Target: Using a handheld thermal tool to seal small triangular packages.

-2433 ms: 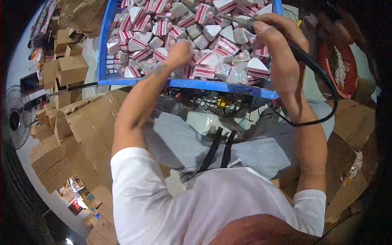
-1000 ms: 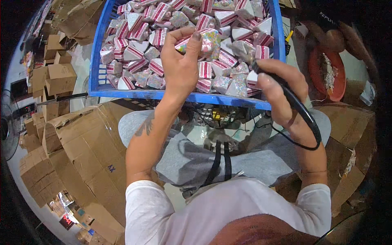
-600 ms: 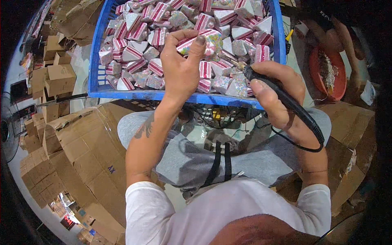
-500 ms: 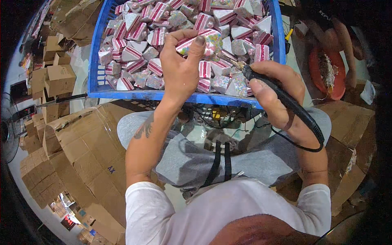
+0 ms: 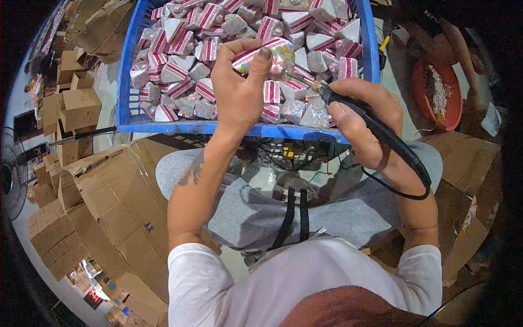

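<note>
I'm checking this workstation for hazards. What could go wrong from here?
The black corded pen-shaped tool in the right hand has its tip close to the left hand, which holds a striped glittery wedge; a slip might hit a finger. Its cord loops under the wrist and might snag on the blue plastic crate.

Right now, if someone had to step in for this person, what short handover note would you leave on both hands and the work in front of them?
Left hand: raised over the blue crate, pinching one striped, glittery packet between thumb and fingers.
Right hand: gripping a black corded pen-shaped tool, its tip aimed at the held packet, just short of it.
Crate rests in front of the knees, heaped with similar red-and-white striped triangular packets.
Done: one packet picked out and presented to the tool.
Left: tool tip has not visibly met it; which packets in the heap are already handled cannot be told.
</note>
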{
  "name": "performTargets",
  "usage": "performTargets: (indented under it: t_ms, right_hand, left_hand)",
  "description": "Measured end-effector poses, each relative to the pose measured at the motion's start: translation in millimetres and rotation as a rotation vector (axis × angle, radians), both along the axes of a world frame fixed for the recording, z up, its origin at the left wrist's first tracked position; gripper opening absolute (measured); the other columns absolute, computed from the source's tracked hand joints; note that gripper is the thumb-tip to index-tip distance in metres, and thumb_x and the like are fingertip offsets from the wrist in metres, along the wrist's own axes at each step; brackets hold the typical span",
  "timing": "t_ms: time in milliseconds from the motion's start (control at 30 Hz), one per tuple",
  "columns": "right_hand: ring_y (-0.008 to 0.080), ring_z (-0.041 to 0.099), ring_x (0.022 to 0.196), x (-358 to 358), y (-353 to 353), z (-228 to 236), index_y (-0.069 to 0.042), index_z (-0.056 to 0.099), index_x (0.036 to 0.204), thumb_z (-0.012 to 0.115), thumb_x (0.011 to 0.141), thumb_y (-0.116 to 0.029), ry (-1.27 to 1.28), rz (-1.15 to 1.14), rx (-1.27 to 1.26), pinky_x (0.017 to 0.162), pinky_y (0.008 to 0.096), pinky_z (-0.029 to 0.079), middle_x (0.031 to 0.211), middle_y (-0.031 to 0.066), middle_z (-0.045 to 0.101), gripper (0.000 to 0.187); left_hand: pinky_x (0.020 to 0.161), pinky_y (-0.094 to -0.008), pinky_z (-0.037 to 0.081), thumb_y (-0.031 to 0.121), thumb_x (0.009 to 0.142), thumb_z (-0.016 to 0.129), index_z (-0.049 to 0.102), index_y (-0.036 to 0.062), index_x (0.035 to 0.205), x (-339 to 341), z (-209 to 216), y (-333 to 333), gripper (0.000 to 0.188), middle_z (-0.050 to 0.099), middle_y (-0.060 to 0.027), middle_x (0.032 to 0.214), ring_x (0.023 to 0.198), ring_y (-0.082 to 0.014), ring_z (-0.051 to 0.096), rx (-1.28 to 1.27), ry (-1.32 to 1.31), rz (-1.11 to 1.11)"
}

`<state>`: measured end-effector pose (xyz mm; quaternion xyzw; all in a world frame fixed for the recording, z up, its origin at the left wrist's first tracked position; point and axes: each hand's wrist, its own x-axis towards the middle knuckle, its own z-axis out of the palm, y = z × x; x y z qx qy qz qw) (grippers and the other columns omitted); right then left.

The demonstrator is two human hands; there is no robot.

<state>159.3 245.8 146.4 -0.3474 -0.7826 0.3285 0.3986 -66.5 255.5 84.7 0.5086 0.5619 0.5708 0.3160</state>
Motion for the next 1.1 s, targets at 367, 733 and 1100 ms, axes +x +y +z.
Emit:
performTargets:
  t_ms: [367,733,1100]
  right_hand:
    - [0.0236,0.066,0.072,-3,2,-3,0.000,0.066,0.102,0.067,0.080,-0.014,0.024,-0.009,0.015,0.066,0.0344,0.050,0.081,0.0130,0.067,0.026]
    - [0.0222,0.064,0.069,-4,0,-2,-0.001,0.064,0.104,0.066,0.081,-0.014,0.059,-0.017,-0.076,0.064,0.0334,0.048,0.078,0.0119,0.066,0.027]
    - [0.0192,0.064,0.075,-4,3,3,-0.001,0.065,0.104,0.065,0.082,-0.016,0.000,0.006,-0.055,0.068,0.0323,0.049,0.084,0.0117,0.067,0.026]
  left_hand:
    - [0.086,-0.0315,0.046,0.027,0.091,0.070,0.060,-0.0050,0.105,-1,-2,0,0.036,0.064,-0.0127,0.098,0.092,-0.0188,0.059,0.017,0.074,0.005]
    - [0.088,-0.0319,0.045,0.025,0.090,0.071,0.060,-0.0046,0.104,2,0,-2,0.034,0.064,-0.0131,0.098,0.093,-0.0189,0.059,0.014,0.073,-0.009]
    - [0.080,-0.0292,0.048,0.024,0.091,0.070,0.060,-0.0045,0.104,8,15,-5,0.033,0.063,-0.0107,0.096,0.087,-0.0156,0.059,-0.033,0.053,-0.033]
